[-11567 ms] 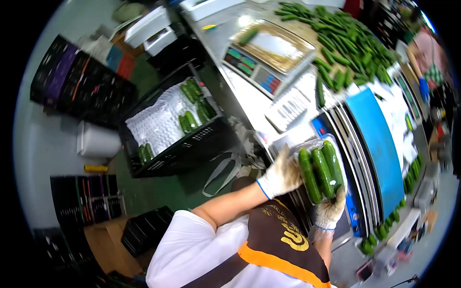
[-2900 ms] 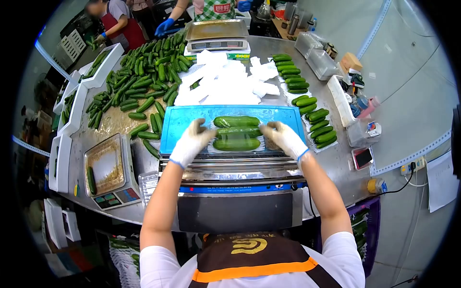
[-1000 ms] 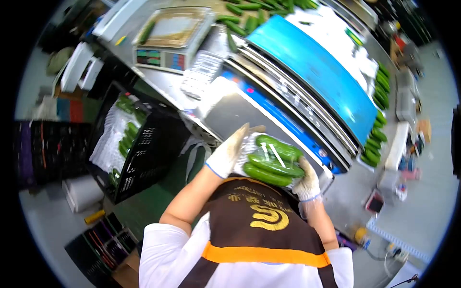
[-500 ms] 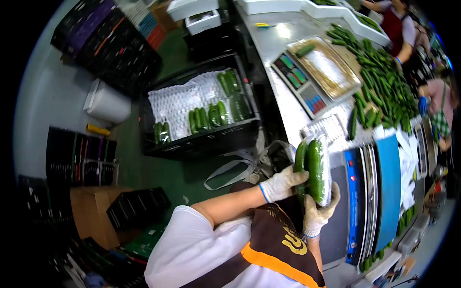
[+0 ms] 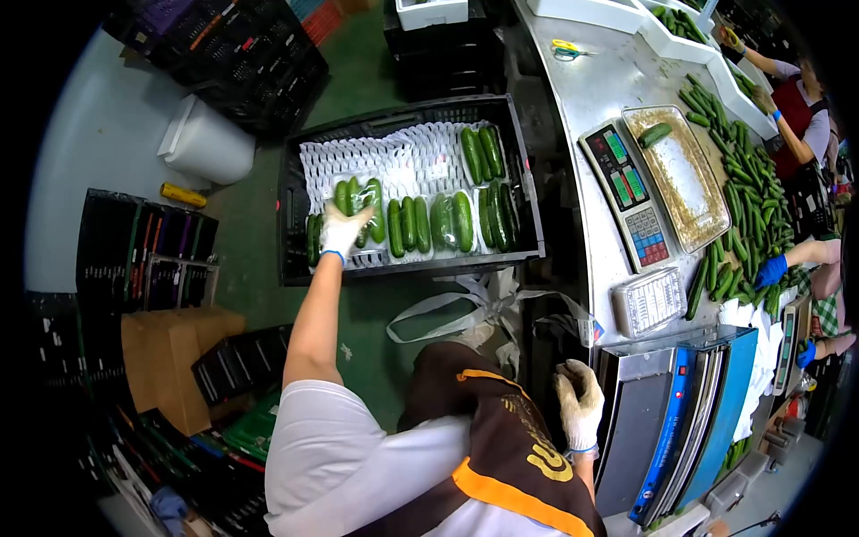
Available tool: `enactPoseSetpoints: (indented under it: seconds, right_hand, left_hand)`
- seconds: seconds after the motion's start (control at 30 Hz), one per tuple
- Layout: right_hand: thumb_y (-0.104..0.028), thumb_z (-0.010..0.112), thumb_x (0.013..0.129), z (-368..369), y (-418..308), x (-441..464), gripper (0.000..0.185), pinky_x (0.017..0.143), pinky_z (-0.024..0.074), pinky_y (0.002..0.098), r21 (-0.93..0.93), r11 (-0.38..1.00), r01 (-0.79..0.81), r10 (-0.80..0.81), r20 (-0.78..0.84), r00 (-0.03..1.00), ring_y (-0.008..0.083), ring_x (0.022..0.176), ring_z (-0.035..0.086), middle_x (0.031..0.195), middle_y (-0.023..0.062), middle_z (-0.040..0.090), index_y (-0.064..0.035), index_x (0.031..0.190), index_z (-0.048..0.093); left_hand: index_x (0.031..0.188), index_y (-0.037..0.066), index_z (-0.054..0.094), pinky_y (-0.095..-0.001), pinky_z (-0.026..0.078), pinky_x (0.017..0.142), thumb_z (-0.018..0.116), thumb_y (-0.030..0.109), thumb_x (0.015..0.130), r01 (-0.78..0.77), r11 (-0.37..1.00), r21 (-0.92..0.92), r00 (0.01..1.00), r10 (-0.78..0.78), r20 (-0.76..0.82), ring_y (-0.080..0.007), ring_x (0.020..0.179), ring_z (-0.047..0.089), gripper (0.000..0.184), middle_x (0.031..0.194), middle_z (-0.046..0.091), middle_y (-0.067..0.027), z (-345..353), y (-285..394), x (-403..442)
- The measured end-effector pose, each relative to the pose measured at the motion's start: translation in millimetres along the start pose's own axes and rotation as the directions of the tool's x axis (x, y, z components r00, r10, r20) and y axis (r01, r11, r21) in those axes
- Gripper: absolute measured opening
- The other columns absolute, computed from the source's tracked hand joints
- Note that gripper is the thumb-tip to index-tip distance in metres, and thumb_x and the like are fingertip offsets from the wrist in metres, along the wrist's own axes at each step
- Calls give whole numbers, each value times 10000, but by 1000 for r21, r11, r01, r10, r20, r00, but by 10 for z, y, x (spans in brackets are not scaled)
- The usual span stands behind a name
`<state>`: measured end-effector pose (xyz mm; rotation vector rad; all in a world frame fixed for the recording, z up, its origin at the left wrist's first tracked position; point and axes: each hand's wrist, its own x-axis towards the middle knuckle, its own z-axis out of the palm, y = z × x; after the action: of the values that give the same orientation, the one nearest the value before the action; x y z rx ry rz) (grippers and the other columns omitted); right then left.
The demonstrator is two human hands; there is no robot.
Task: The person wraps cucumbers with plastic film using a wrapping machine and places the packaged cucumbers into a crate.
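My left hand (image 5: 344, 231), in a white glove, reaches into the black crate (image 5: 412, 268) and grips the near end of a wrapped pack of cucumbers (image 5: 374, 210), thumb and fingers apart across it. Beside that pack, several more cucumber packs (image 5: 409, 225) lie in a row on the white foam net lining (image 5: 394, 161). Another cucumber pack (image 5: 481, 154) is at the crate's far right. My right hand (image 5: 580, 407), gloved too, hangs near the sealing machine's left edge with loosely bent fingers and nothing in it.
On the metal table stand a weighing scale (image 5: 626, 192) with one cucumber on its tray, a stack of clear trays (image 5: 649, 302) and scissors (image 5: 571, 50). A blue sealing machine (image 5: 658, 438) is at my right. Loose cucumbers (image 5: 756, 197) are heaped beyond, near two people.
The cucumber pack that both hands held over the machine is now in the crate with my left hand. My right hand has let go and moved down a little. The view has shifted left.
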<state>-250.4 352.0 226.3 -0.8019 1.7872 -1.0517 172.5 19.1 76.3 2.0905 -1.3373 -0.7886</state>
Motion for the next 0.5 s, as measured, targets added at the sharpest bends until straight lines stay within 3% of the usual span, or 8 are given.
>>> enactPoseSetpoints:
  seconds: [0.03, 0.13, 0.23, 0.3, 0.4, 0.43, 0.5]
  right_hand:
    - [47, 615, 898, 7, -32, 13, 274, 884, 528, 274, -11, 1000, -10, 10, -4, 1000, 153, 969, 633, 1057, 112, 668, 43, 1171, 591]
    - [41, 617, 896, 30, -63, 51, 277, 876, 523, 271, -28, 999, -16, 16, -14, 1000, 149, 962, 632, 1053, 110, 672, 41, 1172, 594]
    - [27, 625, 896, 62, -118, 64, 279, 864, 516, 264, -103, 994, -39, 39, -4, 999, 142, 954, 633, 1042, 105, 678, 38, 1173, 598]
    - [10, 643, 888, 88, -80, 78, 278, 851, 514, 261, -110, 993, -46, 45, -13, 999, 132, 921, 640, 1014, 105, 690, 28, 1163, 610]
    - [-7, 657, 876, 112, -68, 67, 284, 832, 515, 266, -150, 988, -26, 27, 6, 1000, 130, 897, 648, 991, 110, 699, 17, 1156, 619]
    - [-16, 661, 874, 109, -48, 63, 287, 828, 516, 268, -164, 986, -11, 14, 20, 1000, 130, 892, 650, 989, 110, 700, 12, 1157, 620]
    - [-86, 676, 871, 109, -111, 26, 293, 822, 523, 296, -293, 956, -26, 36, 28, 999, 183, 885, 686, 991, 149, 702, -18, 1152, 630]
  left_hand:
    - [1340, -52, 424, -432, 471, 992, 854, 498, 611, 92, 984, 151, 995, -85, -52, -398, 1160, 580, 1010, 1275, 559, -275, -36, -45, 38]
    - [1395, -46, 367, -441, 462, 1008, 846, 537, 603, 207, 918, 337, 977, -215, -14, -411, 1206, 553, 1094, 1341, 509, -291, -6, -225, 127]
    - [1443, -59, 316, -433, 447, 1035, 844, 553, 598, 251, 904, 346, 957, -286, 52, -405, 1245, 533, 1169, 1377, 491, -298, 161, -487, 138]
    - [1462, -83, 284, -410, 441, 1042, 816, 595, 619, 225, 925, 306, 960, -264, 91, -385, 1259, 534, 1206, 1376, 497, -312, 335, -792, 215]
    - [1447, -106, 297, -414, 449, 1029, 772, 640, 652, 174, 905, 387, 928, -283, 244, -394, 1231, 555, 1189, 1361, 510, -317, 390, -893, 358]
    - [1386, -136, 391, -425, 460, 1006, 733, 658, 690, 124, 924, 362, 932, -233, 277, -402, 1191, 583, 1110, 1298, 556, -327, 388, -977, 377]
    - [1127, -65, 661, -436, 479, 943, 658, 631, 784, -27, 808, 588, 927, -200, 317, -409, 1089, 631, 776, 1139, 651, -299, 330, -819, 373]
